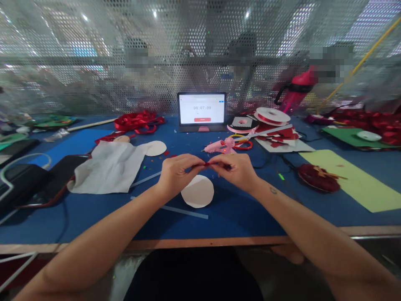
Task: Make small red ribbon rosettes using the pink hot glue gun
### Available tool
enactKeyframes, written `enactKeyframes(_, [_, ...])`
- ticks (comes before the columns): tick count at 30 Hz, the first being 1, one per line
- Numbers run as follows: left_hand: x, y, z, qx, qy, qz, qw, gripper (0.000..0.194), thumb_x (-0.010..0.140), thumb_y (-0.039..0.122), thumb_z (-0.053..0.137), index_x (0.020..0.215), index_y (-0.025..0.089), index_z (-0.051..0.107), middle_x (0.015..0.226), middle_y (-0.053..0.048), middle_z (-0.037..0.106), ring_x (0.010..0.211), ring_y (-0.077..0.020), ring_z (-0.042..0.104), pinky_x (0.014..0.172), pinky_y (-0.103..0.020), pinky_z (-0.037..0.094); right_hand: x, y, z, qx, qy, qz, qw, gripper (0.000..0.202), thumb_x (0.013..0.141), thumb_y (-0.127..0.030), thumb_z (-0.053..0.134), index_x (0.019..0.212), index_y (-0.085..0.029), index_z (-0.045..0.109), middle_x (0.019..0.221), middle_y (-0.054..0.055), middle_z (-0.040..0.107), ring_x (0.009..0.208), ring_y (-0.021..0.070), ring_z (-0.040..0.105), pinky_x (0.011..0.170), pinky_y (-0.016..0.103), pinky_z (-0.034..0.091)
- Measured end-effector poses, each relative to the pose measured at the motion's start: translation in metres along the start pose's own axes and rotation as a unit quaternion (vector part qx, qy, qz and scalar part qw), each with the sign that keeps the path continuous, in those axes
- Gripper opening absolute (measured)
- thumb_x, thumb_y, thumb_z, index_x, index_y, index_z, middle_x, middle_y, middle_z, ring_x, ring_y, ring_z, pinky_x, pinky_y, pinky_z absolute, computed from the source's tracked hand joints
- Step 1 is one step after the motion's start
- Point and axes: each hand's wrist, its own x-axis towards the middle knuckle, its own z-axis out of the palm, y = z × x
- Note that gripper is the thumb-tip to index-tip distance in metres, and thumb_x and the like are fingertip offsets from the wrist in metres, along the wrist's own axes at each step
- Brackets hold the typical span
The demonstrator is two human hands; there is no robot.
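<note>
- Head view: left hand and right hand pinch one small red piece between their fingertips; material too small to identify.
- Red piece position: near the far edge of the flat, round, off-white disc, above the blue tabletop.
- Pink plastic glue gun: far side of the hands.
- Long translucent stick: near side of the disc.

Behind the blue-topped table, a silvery perforated wall, blurred in places, with a dark horizontal band across it. Near the top, small white lights, bright and spaced apart. At upper right, a slanting yellow strip. Nearest, the table's narrow brown front edge.
</note>
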Motion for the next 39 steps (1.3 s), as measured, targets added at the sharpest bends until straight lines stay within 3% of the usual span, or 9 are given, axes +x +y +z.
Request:
enactKeyframes(10, [-0.0003, -0.0001, -0.0007, -0.010, -0.006, -0.005, 1.000, 0.007, 0.077, 0.018, 0.062, 0.074, 0.016, 0.068, 0.071, -0.001, 0.069, 0.063, -0.0090, 0.063, 0.060, -0.016, 0.051, -0.0001, -0.0019, -0.0016, -0.016, -0.013, 0.010, 1.000, 0.019, 0.083, -0.030, 0.052, 0.083, -0.020, 0.068, 0.059, -0.001, 0.066, 0.055, 0.0105, 0.058, 0.056, 0.022, 0.038])
enactKeyframes(20, [0.0005, 0.0009, -0.0005, -0.013, -0.015, 0.021, 1.000, 0.008, 0.077, 0.014, 0.061, 0.072, 0.016, 0.067, 0.068, 0.001, 0.068, 0.065, -0.0078, 0.064, 0.063, -0.014, 0.049, -0.0001, -0.0012, -0.0011, -0.043, -0.008, -0.034, 0.998, 0.019, 0.085, -0.029, 0.051, 0.082, -0.019, 0.066, 0.060, -0.002, 0.067, 0.051, 0.0089, 0.056, 0.055, 0.022, 0.037])
enactKeyframes(33, [-0.0007, 0.0009, 0.0019, 0.005, -0.020, 0.042, 0.999, 0.010, 0.079, 0.015, 0.058, 0.071, 0.017, 0.064, 0.066, 0.002, 0.067, 0.064, -0.0079, 0.063, 0.063, -0.015, 0.050, -0.0006, 0.0006, -0.0022, -0.080, -0.048, -0.071, 0.993, 0.020, 0.086, -0.026, 0.045, 0.088, -0.019, 0.065, 0.064, -0.001, 0.066, 0.058, 0.0102, 0.058, 0.054, 0.022, 0.035])
enactKeyframes(36, [-0.0024, 0.0014, 0.0023, 0.013, -0.008, 0.022, 1.000, 0.002, 0.075, 0.016, 0.063, 0.076, 0.018, 0.062, 0.068, 0.003, 0.067, 0.061, -0.0071, 0.063, 0.060, -0.014, 0.049, -0.0004, -0.0005, -0.0027, -0.085, -0.054, -0.067, 0.993, 0.021, 0.086, -0.027, 0.044, 0.088, -0.019, 0.063, 0.062, -0.001, 0.065, 0.057, 0.0102, 0.057, 0.052, 0.022, 0.033])
enactKeyframes(39, [-0.0045, 0.0026, 0.0024, 0.014, -0.004, -0.019, 1.000, 0.019, 0.070, 0.017, 0.069, 0.083, 0.018, 0.055, 0.069, 0.004, 0.067, 0.060, -0.0079, 0.064, 0.057, -0.013, 0.049, -0.0002, -0.0009, -0.0032, -0.086, -0.067, -0.063, 0.992, 0.020, 0.086, -0.028, 0.044, 0.088, -0.019, 0.061, 0.062, -0.001, 0.065, 0.056, 0.0100, 0.056, 0.050, 0.022, 0.030])
